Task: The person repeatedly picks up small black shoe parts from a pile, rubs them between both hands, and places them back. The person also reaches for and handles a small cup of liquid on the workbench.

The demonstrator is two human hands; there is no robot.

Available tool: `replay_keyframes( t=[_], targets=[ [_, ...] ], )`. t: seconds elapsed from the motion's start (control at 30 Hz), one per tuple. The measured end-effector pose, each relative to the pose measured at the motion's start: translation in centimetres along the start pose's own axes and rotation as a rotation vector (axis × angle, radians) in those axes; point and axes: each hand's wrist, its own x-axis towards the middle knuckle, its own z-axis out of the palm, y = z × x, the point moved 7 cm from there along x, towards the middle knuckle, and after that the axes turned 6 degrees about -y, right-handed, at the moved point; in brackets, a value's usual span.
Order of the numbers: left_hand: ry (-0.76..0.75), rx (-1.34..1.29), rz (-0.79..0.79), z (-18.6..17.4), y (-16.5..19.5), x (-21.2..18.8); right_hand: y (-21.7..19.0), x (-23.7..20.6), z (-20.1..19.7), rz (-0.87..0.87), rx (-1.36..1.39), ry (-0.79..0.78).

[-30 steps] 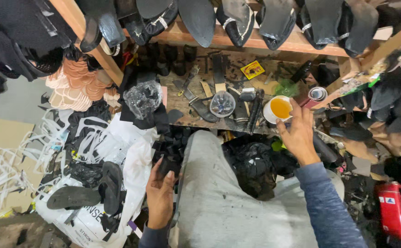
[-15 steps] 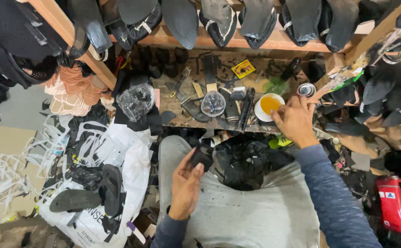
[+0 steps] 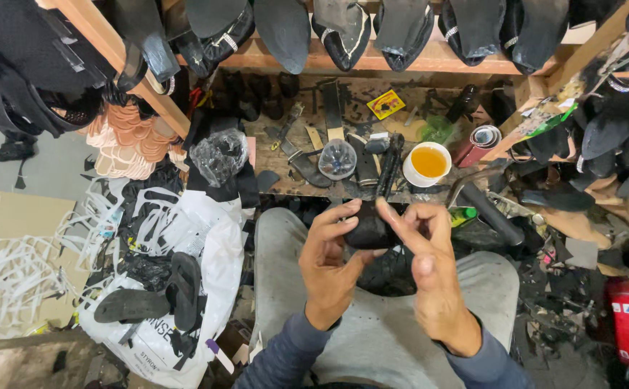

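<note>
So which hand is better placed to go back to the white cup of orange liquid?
Probably the right hand. The white cup stands on the bench directly beyond it, with a forefinger free, while the left hand has its grip on the black piece.

The left hand (image 3: 332,263) grips a black shoe piece (image 3: 369,229); the right hand (image 3: 429,270) fingers touch it, near a cup of yellow liquid (image 3: 427,163) on the desk (image 3: 401,115).

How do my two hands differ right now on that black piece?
The left hand wraps the black piece, fingers curled over its top; the right hand only touches it with an extended forefinger. The left hand's fingers are bent; the right hand's are spread. Both hover over the lap in grey trousers.
</note>
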Motion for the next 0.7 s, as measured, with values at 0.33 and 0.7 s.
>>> replay_keyframes(
  t=[0.33,0.7],
  targets=[
    [-0.017,0.185,0.123,-0.1,2.0,-0.2,-2.1,-0.4,-0.4,-0.1,-0.456,0.017],
    [-0.089,0.031,0.024,0.0,1.8,0.2,-1.1,-0.2,-1.0,-0.119,-0.357,-0.057]
  ],
)
